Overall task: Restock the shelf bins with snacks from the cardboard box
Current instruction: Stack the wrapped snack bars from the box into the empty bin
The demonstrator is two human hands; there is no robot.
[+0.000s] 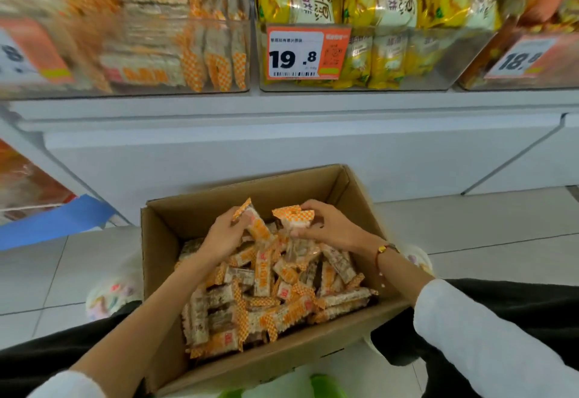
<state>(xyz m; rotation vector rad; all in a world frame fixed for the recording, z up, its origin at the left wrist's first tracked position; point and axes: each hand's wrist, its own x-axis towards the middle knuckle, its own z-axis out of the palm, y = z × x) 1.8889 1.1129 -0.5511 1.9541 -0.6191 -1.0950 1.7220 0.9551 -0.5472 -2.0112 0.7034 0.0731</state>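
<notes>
An open cardboard box (163,241) stands on the floor between my knees, filled with orange-and-white wrapped snack bars (282,297). My left hand (224,236) grips a few bars at the far side of the pile, one orange checkered end sticking up. My right hand (329,225) holds another bunch of bars beside it, just above the pile. On the shelf above, a clear bin (175,89) at the left holds the same orange-and-white bars.
A clear bin (445,84) of yellow snack bags with a 19.8 price tag (305,53) sits at centre-right. Another bin with an 18.8 tag (520,57) is at the far right. The white shelf base (282,147) faces the box. Tiled floor surrounds it.
</notes>
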